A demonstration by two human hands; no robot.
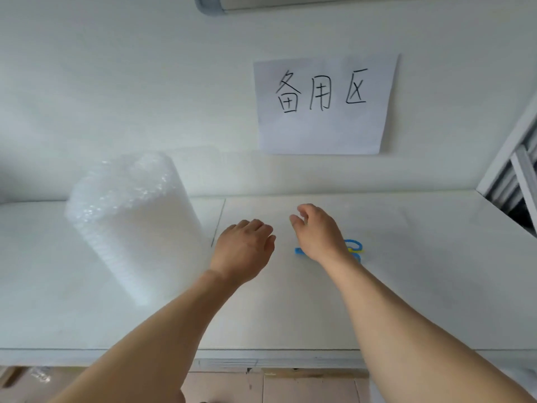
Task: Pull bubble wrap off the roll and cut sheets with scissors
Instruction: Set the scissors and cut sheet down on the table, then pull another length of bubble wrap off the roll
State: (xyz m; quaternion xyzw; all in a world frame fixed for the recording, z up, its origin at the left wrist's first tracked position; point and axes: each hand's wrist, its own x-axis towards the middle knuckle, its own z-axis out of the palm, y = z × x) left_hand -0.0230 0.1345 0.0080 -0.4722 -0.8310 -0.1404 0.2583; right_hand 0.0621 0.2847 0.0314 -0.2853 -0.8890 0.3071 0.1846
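Observation:
A tall roll of clear bubble wrap [130,222] stands upright on the white table [421,271], left of centre. Scissors [356,248] with blue and yellow handles lie flat on the table, partly hidden under my right wrist. My left hand [245,248] hovers just right of the roll with its fingers loosely curled, holding nothing. My right hand [316,231] is above the table over the scissors, fingers relaxed and slightly bent, also holding nothing. Both forearms reach in from the bottom edge.
A paper sign [324,104] with handwritten characters hangs on the white wall behind the table. A seam line [218,222] runs across the tabletop beside the roll. A window frame [514,175] is at the right. Cardboard boxes [290,385] sit below the table's front edge.

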